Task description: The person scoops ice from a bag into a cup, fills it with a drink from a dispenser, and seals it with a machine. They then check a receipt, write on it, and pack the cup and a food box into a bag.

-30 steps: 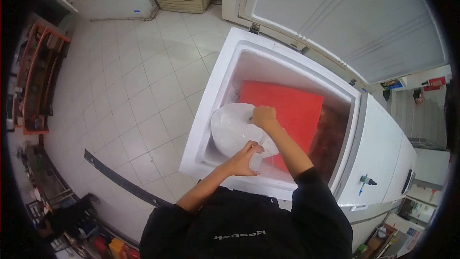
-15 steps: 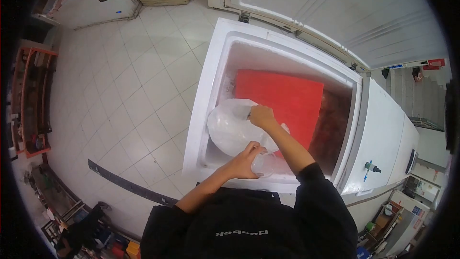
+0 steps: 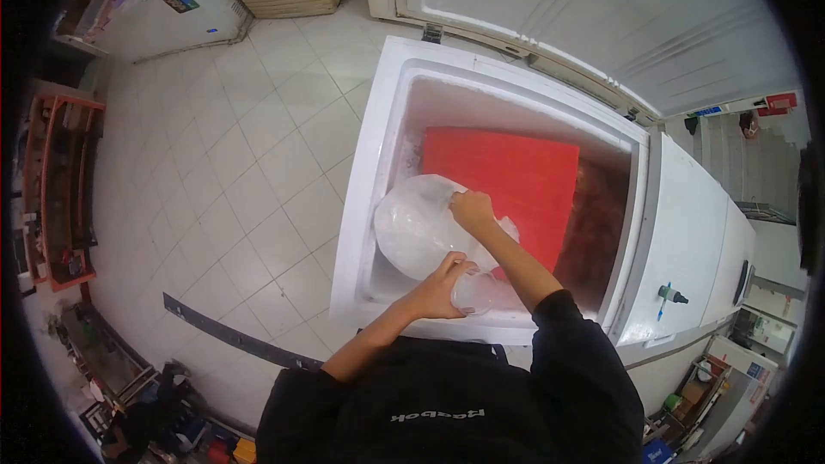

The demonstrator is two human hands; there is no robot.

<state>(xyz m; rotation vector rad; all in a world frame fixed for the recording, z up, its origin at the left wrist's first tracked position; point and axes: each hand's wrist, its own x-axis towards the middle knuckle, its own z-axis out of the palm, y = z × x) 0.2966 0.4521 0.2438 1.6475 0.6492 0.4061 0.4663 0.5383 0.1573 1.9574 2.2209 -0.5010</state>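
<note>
Inside an open white chest freezer (image 3: 357,198) lies a large translucent plastic bag (image 3: 412,228) with whitish contents, at the left end beside a flat red panel (image 3: 507,176). My left hand (image 3: 443,290) is wrapped round a clear plastic cup (image 3: 474,294) near the freezer's front wall. My right hand (image 3: 473,209) is closed over the bag's upper right part, fingers pointing left; what it grips is hidden by the hand. The cup is just below the bag, its opening facing up.
The raised freezer lid (image 3: 584,17) stands behind. A green bottle (image 3: 669,293) rests on the white surface at the right. Tiled floor (image 3: 241,155) spreads to the left, with an orange shelf (image 3: 60,189) at the far left and another freezer (image 3: 180,9) at the back.
Both hands stay almost in the same place at the bag and cup. The view has shifted slightly, and the cup shows a little more from above.
</note>
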